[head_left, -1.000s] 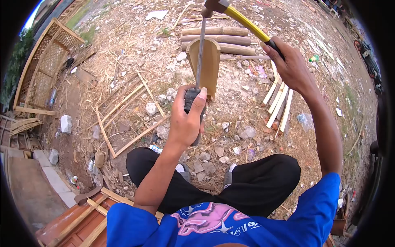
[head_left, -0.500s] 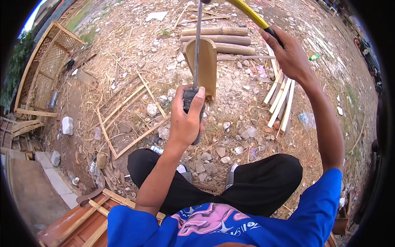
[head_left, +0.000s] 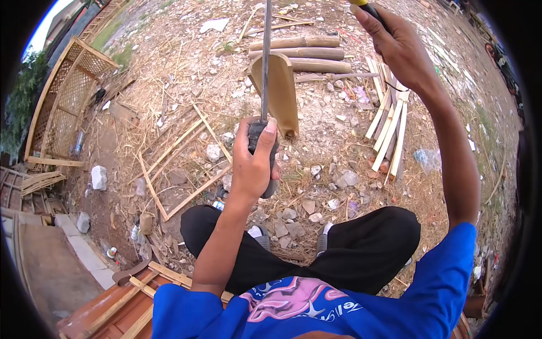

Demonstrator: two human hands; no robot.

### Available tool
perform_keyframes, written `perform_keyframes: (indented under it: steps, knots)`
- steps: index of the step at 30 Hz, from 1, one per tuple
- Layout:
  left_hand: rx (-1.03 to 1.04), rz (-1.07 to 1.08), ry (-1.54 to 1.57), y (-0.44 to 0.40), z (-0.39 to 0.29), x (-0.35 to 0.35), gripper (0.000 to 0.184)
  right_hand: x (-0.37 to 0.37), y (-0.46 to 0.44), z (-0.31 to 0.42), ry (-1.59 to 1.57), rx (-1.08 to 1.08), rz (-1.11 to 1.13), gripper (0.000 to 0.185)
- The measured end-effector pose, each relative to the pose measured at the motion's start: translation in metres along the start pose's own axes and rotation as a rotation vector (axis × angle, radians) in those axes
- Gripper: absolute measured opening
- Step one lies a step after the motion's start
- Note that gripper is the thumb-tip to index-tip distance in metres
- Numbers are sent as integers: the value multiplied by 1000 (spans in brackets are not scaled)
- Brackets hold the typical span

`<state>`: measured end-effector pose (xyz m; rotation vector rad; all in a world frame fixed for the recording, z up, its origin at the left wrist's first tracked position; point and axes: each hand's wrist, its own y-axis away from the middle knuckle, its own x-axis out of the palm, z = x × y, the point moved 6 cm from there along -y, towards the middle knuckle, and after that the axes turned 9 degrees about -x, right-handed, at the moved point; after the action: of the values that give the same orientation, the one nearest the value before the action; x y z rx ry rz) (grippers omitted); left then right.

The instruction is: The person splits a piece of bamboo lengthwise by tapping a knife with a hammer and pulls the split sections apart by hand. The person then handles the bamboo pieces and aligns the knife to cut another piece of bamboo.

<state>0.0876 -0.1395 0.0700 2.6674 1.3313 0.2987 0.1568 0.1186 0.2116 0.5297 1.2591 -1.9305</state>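
My left hand (head_left: 252,161) is wrapped round the black handle (head_left: 257,137) of a long metal blade (head_left: 265,68) that points away from me, its far end cut off by the top edge. Behind and beside the blade stands a split bamboo piece (head_left: 280,96), curved and yellow-brown. Whether the blade touches the bamboo is unclear. Up at the right, my right hand (head_left: 398,48) grips the black end of a hammer handle (head_left: 372,14); only a bit of its yellow part shows, and the head is out of view.
Several bamboo poles (head_left: 302,53) lie beyond the split piece. Pale wooden strips (head_left: 392,133) rest on the right, near a clear plastic bag (head_left: 427,160). Thin strips (head_left: 197,192) and stones cover the ground at left. A lattice frame (head_left: 65,101) stands farther left, with reddish boards (head_left: 116,316) below.
The hammer has moved up, and its head has left the view. My right hand has risen. The blade and my left hand have shifted slightly left, and the view has turned a little.
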Motion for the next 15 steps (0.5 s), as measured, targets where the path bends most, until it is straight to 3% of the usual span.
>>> perform_keyframes:
  steps: [2,5,6,7,9,14,15]
  knots:
    - [1,-9,-20,0,-2,-2,35,-8,-7,4,5,-321,-151,46]
    - [0,0,-34,0,-1,1,35,21,7,-3,124,-135,92,45]
    - [3,9,-28,-1,-2,1,35,36,11,-20,273,39,345,45]
    - [5,22,-29,-2,-3,0,35,36,12,-20,227,40,291,45]
    - [13,22,-14,-3,-5,1,35,16,0,-4,232,-164,48,46]
    - [4,2,-30,-1,0,-3,33,-34,-27,32,-171,64,-40,40]
    - [4,2,-29,-1,0,-2,33,-41,-26,42,-327,-149,-177,37]
